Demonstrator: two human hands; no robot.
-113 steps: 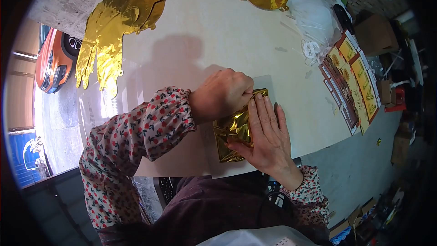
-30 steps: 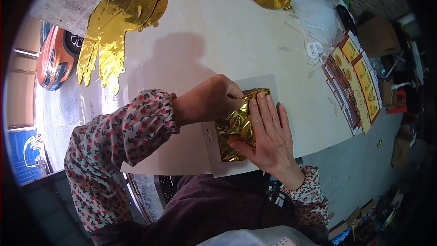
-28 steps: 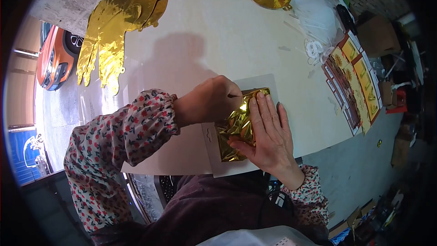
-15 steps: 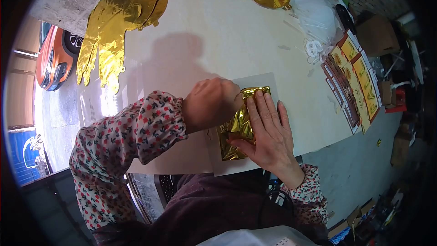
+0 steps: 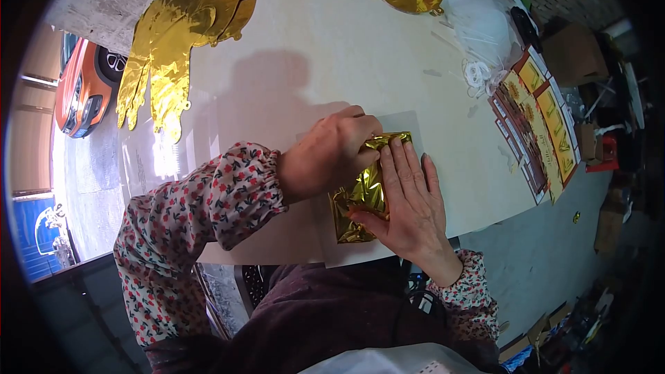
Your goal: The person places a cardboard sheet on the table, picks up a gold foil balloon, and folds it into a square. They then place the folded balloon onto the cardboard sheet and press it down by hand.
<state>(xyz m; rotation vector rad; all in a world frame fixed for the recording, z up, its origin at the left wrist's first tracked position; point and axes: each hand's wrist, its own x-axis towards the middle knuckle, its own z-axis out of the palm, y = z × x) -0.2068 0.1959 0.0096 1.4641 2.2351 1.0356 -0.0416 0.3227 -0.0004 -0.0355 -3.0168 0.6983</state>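
A folded gold foil balloon [image 5: 370, 190], crinkled and shiny, lies on a thin pale sheet [image 5: 405, 121] near the table's front edge. My right hand [image 5: 412, 215] rests flat across the foil's right side, fingers stretched forward and thumb spread over its lower part. Closed at the foil's upper left edge is my left hand [image 5: 332, 149], thumb and fingers pinched together there. The hand itself hides its fingertips and part of the foil's left side.
Long gold foil pieces [image 5: 166, 34] spread over the table's far left and back edge. At the right are a clear plastic bag [image 5: 478, 17], white string [image 5: 476, 75] and printed yellow-brown cards [image 5: 537, 118]. Cardboard boxes [image 5: 575, 52] stand beyond; an orange car [image 5: 86, 90] is at left.
My left hand has shifted slightly up and right, turning at the wrist. The foil's left edge bulges out a little more. My right hand stays nearly in place.
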